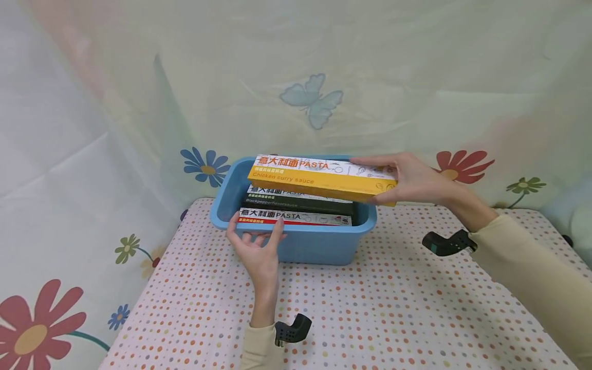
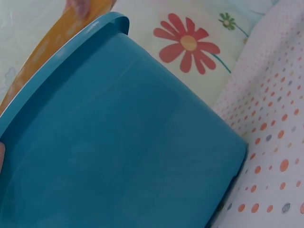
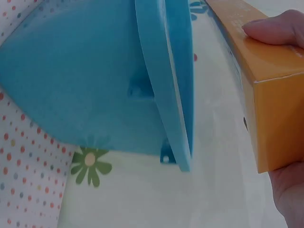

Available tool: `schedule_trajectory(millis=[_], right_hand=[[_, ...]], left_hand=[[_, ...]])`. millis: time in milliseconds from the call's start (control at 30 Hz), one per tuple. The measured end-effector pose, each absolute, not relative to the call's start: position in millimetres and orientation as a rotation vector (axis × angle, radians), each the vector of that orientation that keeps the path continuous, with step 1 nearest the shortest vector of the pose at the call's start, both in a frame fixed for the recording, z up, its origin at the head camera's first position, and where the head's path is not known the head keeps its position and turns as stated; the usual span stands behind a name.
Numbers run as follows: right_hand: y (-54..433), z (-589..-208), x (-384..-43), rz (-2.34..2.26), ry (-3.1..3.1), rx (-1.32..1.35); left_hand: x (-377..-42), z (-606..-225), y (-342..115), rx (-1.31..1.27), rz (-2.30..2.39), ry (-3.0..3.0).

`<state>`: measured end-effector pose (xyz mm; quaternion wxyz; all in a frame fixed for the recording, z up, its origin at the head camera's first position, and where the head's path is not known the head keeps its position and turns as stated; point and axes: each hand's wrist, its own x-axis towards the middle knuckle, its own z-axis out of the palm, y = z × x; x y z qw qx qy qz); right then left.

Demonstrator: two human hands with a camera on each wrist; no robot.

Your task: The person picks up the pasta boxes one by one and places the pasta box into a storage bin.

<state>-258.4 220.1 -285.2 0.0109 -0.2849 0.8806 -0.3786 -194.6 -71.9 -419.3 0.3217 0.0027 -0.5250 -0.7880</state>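
Observation:
My right hand (image 1: 411,177) grips the right end of a yellow pasta box (image 1: 319,177) labelled "Chicken curry sauce", thumb on one side and fingers on the other. The box is held above the opening of a blue plastic bin (image 1: 319,246). In the right wrist view its orange end (image 3: 280,118) is above the rim level. Lower down, my left hand (image 1: 256,252) holds the bin's front rim near the left, with fingertips over the edge. Inside the bin lie a black pasta box (image 1: 300,204) and a red-and-white pasta box (image 1: 296,217), the black one partly hidden by the yellow one.
The bin stands on a table with a dotted cloth (image 1: 416,288). Behind it hangs a pale curtain (image 1: 393,67) printed with flowers and a butterfly. Each sleeve has a black wrist camera, one on the left (image 1: 293,329) and one on the right (image 1: 446,244).

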Motion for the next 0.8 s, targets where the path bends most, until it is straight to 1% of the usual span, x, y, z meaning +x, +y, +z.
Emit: schedule_trajectory(millis=[300,533,800], right_hand=[[181,-301,-285,-1.03,2.604,-1.081],[157,-316,-300,-0.993,2.563,-1.066],[150,-314,-302,-0.991,2.542,-1.066]], left_hand=[[-194,-420,-70,0.001,-2.056,-1.399],[-193,-420,-71,0.017,-2.058,-1.408],[-190,-419,-75,-0.006,-2.069,-1.364]])
